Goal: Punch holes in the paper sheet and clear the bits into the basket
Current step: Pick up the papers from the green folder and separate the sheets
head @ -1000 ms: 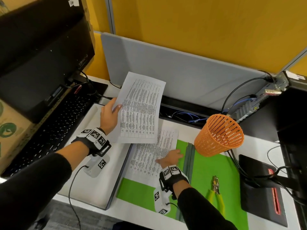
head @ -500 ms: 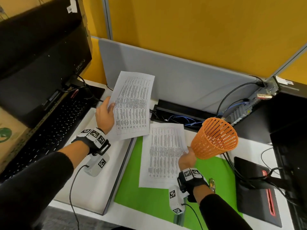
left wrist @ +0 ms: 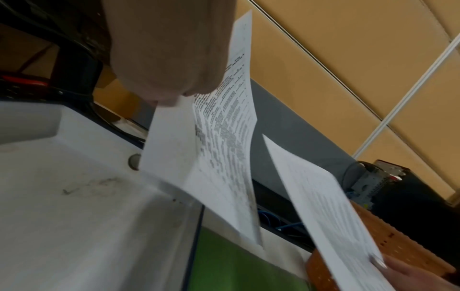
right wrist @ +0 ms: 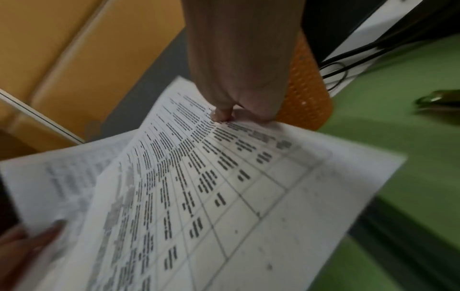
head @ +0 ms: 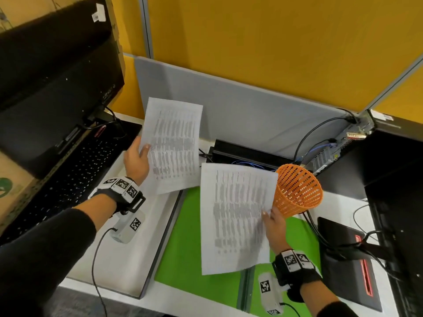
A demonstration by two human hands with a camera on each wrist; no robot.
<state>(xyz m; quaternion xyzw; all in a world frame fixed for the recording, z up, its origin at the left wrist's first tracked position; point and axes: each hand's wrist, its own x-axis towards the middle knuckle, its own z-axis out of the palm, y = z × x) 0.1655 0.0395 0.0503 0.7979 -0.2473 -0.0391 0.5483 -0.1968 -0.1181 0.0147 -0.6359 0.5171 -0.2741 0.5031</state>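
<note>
Right hand (head: 275, 227) pinches the right edge of a white paper sheet (head: 235, 216), thumb on top, lifting it above a green mat (head: 183, 259). Printed with a table of dark text rows and ruled grid lines, the page curves slightly and looks blurred. Left hand (head: 137, 160) grips a second printed sheet (head: 175, 145) by its left edge, raised over a white tray (head: 151, 236). An orange mesh basket (head: 299, 191) sits tilted just beside the right hand's sheet.

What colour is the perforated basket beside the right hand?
Orange; the basket shows best in the head view.
</note>
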